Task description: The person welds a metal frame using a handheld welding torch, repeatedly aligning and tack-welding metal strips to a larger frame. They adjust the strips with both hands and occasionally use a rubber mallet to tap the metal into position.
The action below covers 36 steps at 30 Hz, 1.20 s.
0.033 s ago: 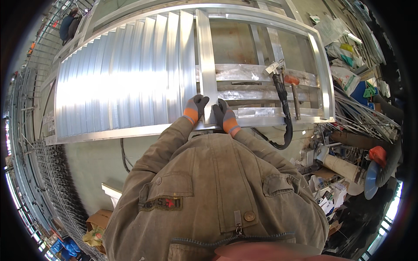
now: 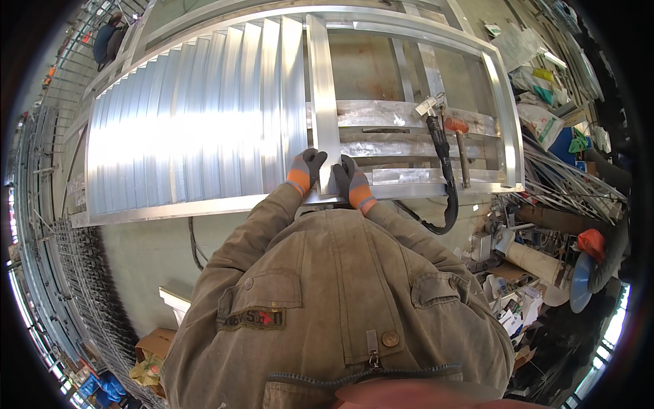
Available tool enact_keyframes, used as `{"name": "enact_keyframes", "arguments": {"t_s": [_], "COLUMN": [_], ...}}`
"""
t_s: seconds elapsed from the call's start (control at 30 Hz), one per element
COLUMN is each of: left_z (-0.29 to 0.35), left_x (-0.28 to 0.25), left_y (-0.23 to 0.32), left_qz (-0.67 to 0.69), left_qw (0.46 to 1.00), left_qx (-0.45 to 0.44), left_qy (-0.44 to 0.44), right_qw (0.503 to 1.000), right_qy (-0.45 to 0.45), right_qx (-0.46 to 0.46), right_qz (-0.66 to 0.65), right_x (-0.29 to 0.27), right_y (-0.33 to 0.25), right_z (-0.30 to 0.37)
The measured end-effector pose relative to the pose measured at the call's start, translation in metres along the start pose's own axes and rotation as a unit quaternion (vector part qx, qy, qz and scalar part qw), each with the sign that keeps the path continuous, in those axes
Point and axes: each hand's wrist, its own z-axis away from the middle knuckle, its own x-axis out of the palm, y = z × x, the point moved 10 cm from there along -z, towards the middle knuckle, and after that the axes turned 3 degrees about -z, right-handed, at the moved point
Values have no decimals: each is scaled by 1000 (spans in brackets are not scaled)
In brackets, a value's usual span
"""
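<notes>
A loose aluminium slat (image 2: 323,88) lies across the metal frame (image 2: 436,31), from the far rail to the near one. My left hand (image 2: 306,169), in a grey and orange glove, is closed on the left edge of its near end. On the opposite edge, the gloved fingers of my right hand (image 2: 350,180) grip the same end. Left of this slat, a row of overlapping slats (image 2: 197,123) fills the frame, with a narrow gap between. Glare washes out part of that row.
Right of the slat, a tool with a black sheathed cable (image 2: 439,143) and a red-headed hammer (image 2: 462,150) rest across the crossbars. Metal strips (image 2: 565,163) and bags (image 2: 541,123) are heaped beyond the right end. A person (image 2: 107,41) crouches at far left.
</notes>
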Motion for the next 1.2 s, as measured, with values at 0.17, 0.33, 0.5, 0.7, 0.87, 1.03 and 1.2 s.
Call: {"name": "enact_keyframes", "arguments": {"t_s": [0.17, 0.33, 0.5, 0.7, 0.87, 1.03, 1.2], "left_z": [-1, -9, -14, -12, -8, -8, -7], "left_x": [0, 1, 1, -1, -4, -4, -4], "left_y": [-3, -7, -20, -17, -14, -10, -11], "left_qz": [-11, 39, 46, 53, 80, 77, 61], "left_qw": [1000, 999, 999, 998, 996, 996, 997], "left_qx": [-5, -7, -25, -24, -43, -44, -55], "left_qy": [10, -3, -12, -5, 17, 16, 8], "right_qw": [999, 1000, 1000, 1000, 999, 1000, 1000], "right_qy": [-8, -3, -13, -5, -10, 6, 1], "right_qx": [6, -12, 2, 4, 6, -13, -8], "right_qz": [30, 27, -8, 2, 32, 24, 7], "right_x": [-1, -3, -1, 5, 5, 4, 6], "right_y": [17, 7, 5, 15, 16, 14, 21], "right_z": [-9, -12, -13, -17, -19, -22, -24]}}
